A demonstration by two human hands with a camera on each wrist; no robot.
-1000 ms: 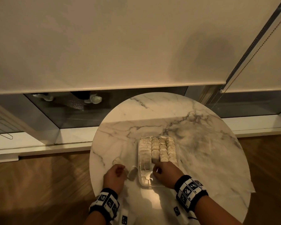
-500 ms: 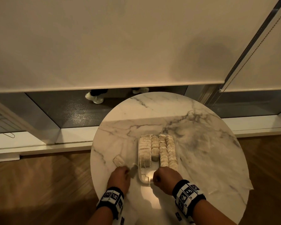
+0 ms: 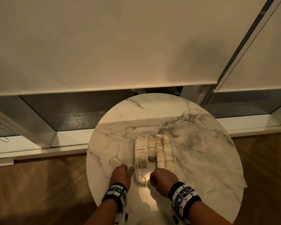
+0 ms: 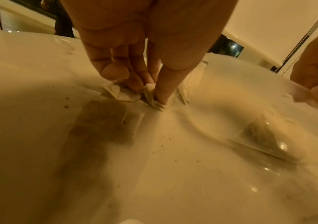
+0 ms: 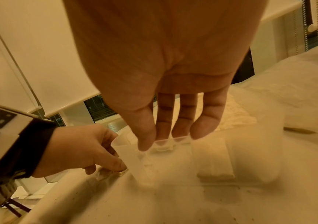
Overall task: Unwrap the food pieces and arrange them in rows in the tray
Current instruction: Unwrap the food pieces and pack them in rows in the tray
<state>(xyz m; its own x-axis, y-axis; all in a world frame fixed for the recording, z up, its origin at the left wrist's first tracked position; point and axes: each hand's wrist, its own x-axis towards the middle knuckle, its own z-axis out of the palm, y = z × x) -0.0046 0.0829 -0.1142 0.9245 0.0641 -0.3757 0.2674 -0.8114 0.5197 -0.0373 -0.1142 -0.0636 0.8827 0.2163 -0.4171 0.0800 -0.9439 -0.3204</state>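
Observation:
A clear plastic tray (image 3: 142,178) sits in the middle of the round marble table (image 3: 201,159), with several rows of pale food pieces (image 3: 154,150) standing on edge in it. Its near end is bare. My left hand (image 3: 126,169) rests on the table just left of the tray and pinches a small wrapped food piece (image 4: 150,97) between thumb and fingers. My right hand (image 3: 150,181) pinches the tray's near rim (image 5: 173,139) between thumb and fingertips. One more wrapped piece (image 3: 114,162) lies on the table beyond my left hand.
The table stands by a low window ledge (image 3: 39,148) under a drawn roller blind (image 3: 104,46), whose bead chain (image 3: 243,51) hangs at the right. Wooden floor (image 3: 31,192) surrounds the table. Bare marble lies right of and beyond the tray.
My right hand drew back from the rows to the tray's near rim. My left hand shifted slightly right, towards the tray, still holding the wrapped piece.

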